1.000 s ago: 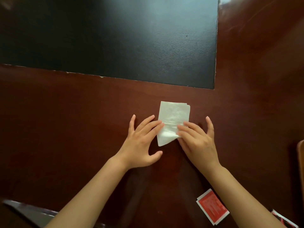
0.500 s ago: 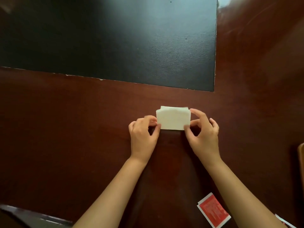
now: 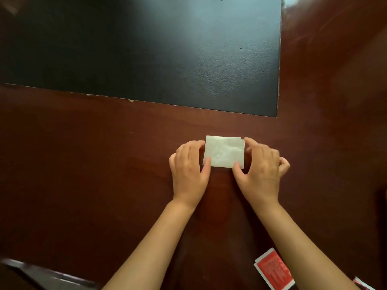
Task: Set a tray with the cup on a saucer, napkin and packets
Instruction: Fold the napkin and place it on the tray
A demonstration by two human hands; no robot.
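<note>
A white napkin [image 3: 224,152], folded into a small rectangle, lies flat on the dark red wooden table [image 3: 94,164]. My left hand [image 3: 189,172] pinches its left edge, thumb at the near left corner. My right hand [image 3: 260,170] pinches its right edge, thumb on the near right corner. A red packet [image 3: 273,270] with a white border lies near the table's front edge, beside my right forearm. A second red and white packet [image 3: 361,284] peeks in at the bottom right. No cup, saucer or tray is in view.
A large black mat [image 3: 146,49] covers the far part of the table, its near edge just beyond the napkin. A dark chair edge [image 3: 41,275] shows at the bottom left.
The napkin was longer and lay under my flat fingers; it has been folded in half into a small rectangle. Both hands now pinch its two sides.
</note>
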